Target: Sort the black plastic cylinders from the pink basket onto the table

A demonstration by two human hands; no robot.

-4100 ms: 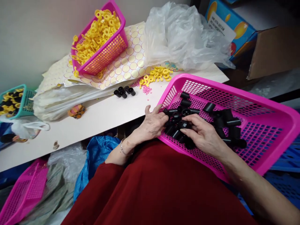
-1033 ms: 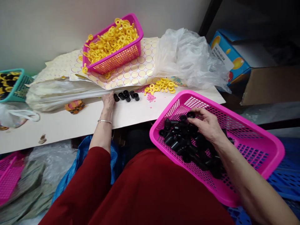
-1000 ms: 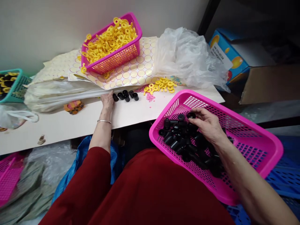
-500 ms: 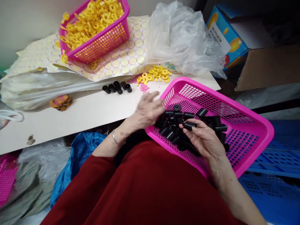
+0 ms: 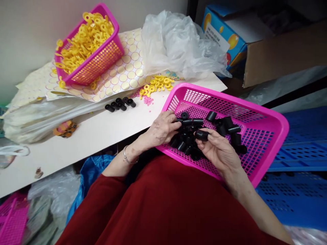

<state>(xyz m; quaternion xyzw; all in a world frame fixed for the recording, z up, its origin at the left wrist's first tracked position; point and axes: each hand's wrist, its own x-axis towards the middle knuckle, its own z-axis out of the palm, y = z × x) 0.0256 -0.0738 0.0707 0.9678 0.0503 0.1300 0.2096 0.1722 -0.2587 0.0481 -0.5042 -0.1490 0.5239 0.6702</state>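
Observation:
A pink plastic basket [image 5: 270, 117] holds many short black plastic tubes [image 5: 182, 146], some with a closed, ringed end. Over it, my right hand [image 5: 219, 146] pinches one black tube [image 5: 201, 135] between thumb and fingers, tilted nearly level. At the basket's left side is my left hand [image 5: 162, 128], its fingers curled in among the black pieces; whether one is between the fingertips is hidden. Several black tubes [image 5: 120, 104] stand or lean together on the white table. Beyond them lies a small heap of yellow ring-shaped pieces [image 5: 157, 85] with short tabs.
Tiny pink bits [image 5: 148, 100] lie by the yellow heap. A second pink basket [image 5: 114, 51] full of yellow pieces rests on sticker sheets [image 5: 129, 75]. Crumpled clear plastic bags [image 5: 176, 44], a blue carton [image 5: 224, 37] and blue crates [image 5: 301, 153] stand around.
My left hand has come down from above the basket's left rim to the black pieces, its fingers now curled. My right hand still holds its black tube. The view has shifted slightly.

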